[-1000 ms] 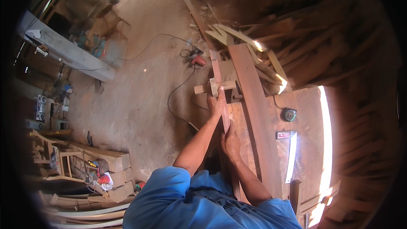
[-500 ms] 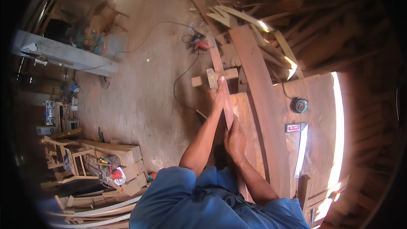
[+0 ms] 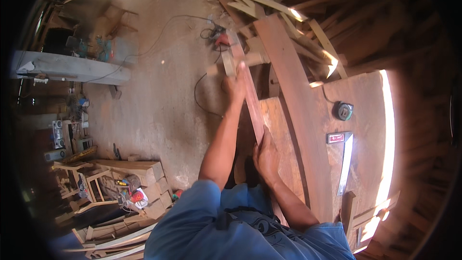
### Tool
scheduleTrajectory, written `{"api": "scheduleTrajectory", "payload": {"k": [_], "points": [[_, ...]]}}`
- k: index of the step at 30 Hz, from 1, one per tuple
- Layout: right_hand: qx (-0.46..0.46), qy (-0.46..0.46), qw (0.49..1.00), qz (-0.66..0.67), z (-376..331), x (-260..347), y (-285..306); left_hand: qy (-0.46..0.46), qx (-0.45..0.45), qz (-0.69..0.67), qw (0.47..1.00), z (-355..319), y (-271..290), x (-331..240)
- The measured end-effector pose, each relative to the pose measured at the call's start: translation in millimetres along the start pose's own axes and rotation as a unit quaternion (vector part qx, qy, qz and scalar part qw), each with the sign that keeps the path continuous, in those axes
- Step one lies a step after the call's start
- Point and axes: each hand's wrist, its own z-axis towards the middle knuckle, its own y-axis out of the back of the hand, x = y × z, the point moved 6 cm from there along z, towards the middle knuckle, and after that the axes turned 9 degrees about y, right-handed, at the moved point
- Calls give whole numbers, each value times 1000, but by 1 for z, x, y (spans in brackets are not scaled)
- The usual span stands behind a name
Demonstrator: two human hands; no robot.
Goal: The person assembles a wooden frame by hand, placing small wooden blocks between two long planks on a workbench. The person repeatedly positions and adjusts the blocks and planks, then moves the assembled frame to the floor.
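My left hand [image 3: 235, 88] is closed around a wooden marking gauge [image 3: 228, 63], its thumb pressed near the far part of a long reddish wooden strip [image 3: 255, 111]. The gauge's block sits against the strip's left side, and its beam crosses over the strip. Closer to my body, my right hand [image 3: 267, 158] grips the same strip, fingers wrapped around its edge. The strip runs away from me along the left side of the workbench [image 3: 358, 94]. My palm hides part of the gauge.
A wide brown plank [image 3: 288, 67] lies lengthwise on the bench. To its right are a tape measure [image 3: 343, 110] and a try square [image 3: 345, 163]. A red power tool [image 3: 222, 41] with a cord lies beyond the strip. Scrap wood [image 3: 332, 33] is piled at the far right.
My left hand and the marking gauge have slid farther from me along the strip. My right hand keeps its grip in about the same place. The view has shifted slightly.
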Motion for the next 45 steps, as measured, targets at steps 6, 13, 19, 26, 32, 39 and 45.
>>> {"api": "scheduleTrajectory", "payload": {"k": [6,13,19,26,32,39,45], "points": [[2,-11,1000,-19,-1,2,1,-18,-31,-38,999,-4,3,1],[59,-83,995,-11,-4,-1,-3,-21,-13,-14,1000,7,1,4],[42,-48,997,-41,-3,3,-1,-123,-73,-68,987,10,2,-2],[41,-45,998,-34,-3,5,-1,-34,-46,-18,998,19,3,-9],[2,-13,998,-60,-1,7,1,-105,-40,-50,992,21,-3,-10],[22,-34,998,-53,-7,2,-5,-88,-63,-56,993,53,1,-25],[28,-28,998,-52,-6,3,-4,-104,-94,-53,989,3,5,-6]]}}
